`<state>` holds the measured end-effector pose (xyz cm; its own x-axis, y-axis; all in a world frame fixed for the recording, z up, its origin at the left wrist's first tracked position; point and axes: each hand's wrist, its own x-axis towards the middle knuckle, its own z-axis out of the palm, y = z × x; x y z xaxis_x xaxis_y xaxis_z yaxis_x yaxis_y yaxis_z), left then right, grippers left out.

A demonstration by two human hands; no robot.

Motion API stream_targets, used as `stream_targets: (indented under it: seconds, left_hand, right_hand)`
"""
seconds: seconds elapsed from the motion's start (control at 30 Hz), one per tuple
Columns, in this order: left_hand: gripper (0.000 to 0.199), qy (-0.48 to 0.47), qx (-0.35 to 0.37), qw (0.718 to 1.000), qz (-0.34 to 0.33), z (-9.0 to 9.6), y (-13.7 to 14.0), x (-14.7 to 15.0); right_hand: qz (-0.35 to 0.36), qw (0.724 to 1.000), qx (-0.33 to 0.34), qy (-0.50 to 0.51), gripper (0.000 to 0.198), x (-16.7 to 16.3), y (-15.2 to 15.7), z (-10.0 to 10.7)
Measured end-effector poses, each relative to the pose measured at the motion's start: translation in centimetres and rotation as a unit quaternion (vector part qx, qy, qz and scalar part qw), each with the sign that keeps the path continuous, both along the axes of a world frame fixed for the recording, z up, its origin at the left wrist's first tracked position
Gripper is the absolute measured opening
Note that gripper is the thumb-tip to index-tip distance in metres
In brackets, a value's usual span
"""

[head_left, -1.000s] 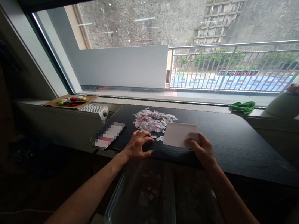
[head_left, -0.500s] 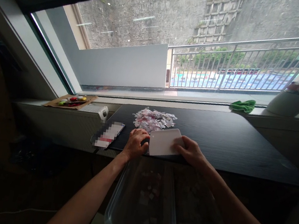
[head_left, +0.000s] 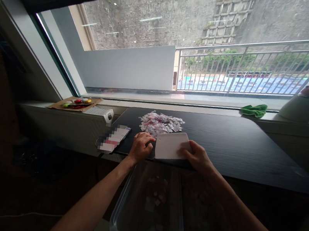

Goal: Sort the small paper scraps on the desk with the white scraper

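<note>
My right hand grips the right end of a flat white card with rounded corners and a small dark spot near one corner. The card is tilted over the front edge of the black table. Close to the card's left edge, my left hand has its fingers loosely bent and its thumb apart, with nothing visible in it. A heap of small whitish and pinkish paper scraps lies just beyond both hands. Below the table edge is a clear plastic bin, with several pale scraps inside.
The black table stretches to the right. A phone, partly blurred out, lies at its left edge. Further left, a radiator bears a brown sheet with colourful items. A green cloth and a pale vase-like container stand by the window.
The view has shifted slightly, moving everything a little to the right. Both hands and the white card keep nearly the same place; the card's tilt differs slightly.
</note>
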<state>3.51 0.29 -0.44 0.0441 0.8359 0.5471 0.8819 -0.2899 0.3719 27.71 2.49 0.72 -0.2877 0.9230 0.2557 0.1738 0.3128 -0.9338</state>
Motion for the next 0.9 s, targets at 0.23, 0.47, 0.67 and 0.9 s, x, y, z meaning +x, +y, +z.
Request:
stream_targets:
  seconds: [0.23, 0.47, 0.67, 0.9]
  left_hand:
    - [0.026, -0.001, 0.006, 1.0, 0.002, 0.07, -0.05, 0.3]
    - [0.027, 0.003, 0.005, 1.0, -0.002, 0.1, -0.08, 0.32]
    - [0.026, 0.003, 0.005, 1.0, 0.011, -0.03, 0.06, 0.31]
    - [0.026, 0.001, 0.005, 1.0, 0.001, 0.14, -0.15, 0.41]
  right_hand:
    - [0.0, 1.0, -0.007, -0.007, 0.018, 0.71, -0.13, 0.0]
    - [-0.013, 1.0, 0.006, 0.003, 0.018, 0.56, -0.37, 0.25]
    - [0.01, 1.0, 0.016, -0.024, 0.014, 0.17, -0.61, 0.39]
    - [0.001, 1.0, 0.014, -0.008, 0.016, 0.61, -0.75, 0.3]
